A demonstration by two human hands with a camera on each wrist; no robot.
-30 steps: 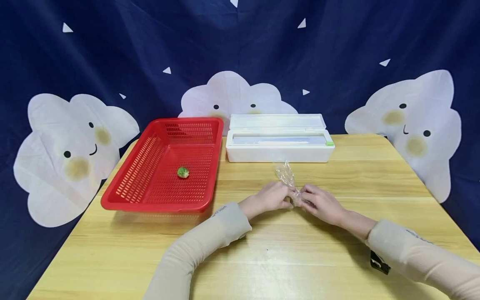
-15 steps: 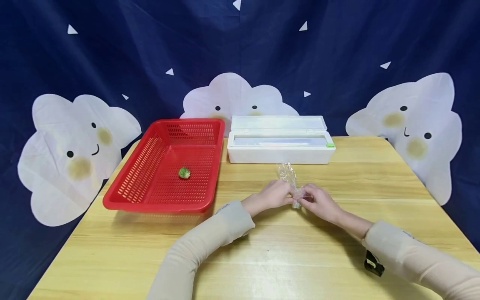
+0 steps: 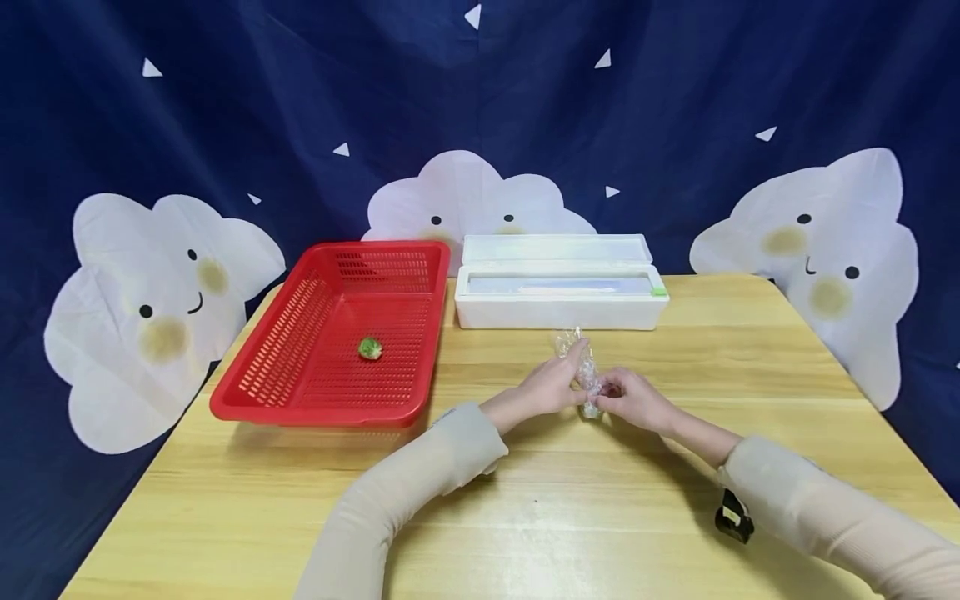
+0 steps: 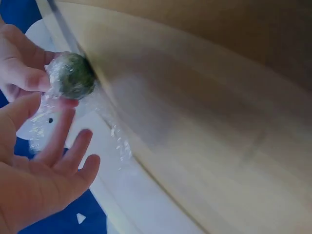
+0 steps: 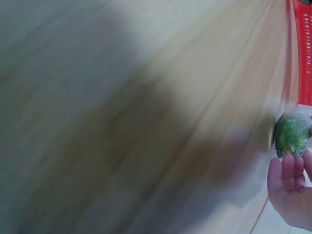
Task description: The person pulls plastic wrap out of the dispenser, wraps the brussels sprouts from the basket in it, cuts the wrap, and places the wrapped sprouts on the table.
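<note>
1. Left hand (image 3: 553,387) is straightening its fingers toward the far side, where half a second ago they were bunched at the film; right hand (image 3: 637,402) is staying at much the same spot.
2. Film-wrapped sprout (image 4: 77,78) is sitting between the hands, at the near end of the plastic; whether it is touching the table, I cannot tell.
3. Film tail (image 3: 588,367) is running from it toward the far side, crumpled and narrow.
4. Right fingers are pinching the plastic close against the green ball. Left fingers are lying apart and loosely extended beside the tail, not gripping.
5. Step in hand, by my reading: closing the wrap by gathering its loose end. Next move seems to be calling for a steady right pinch while the left is collecting the tail, gently enough for thin film.
6. White box (image 3: 555,314) is standing beyond, lid raised.
7. Red basket (image 3: 315,415) is resting at left, holding one loose sprout (image 3: 370,348).
</note>
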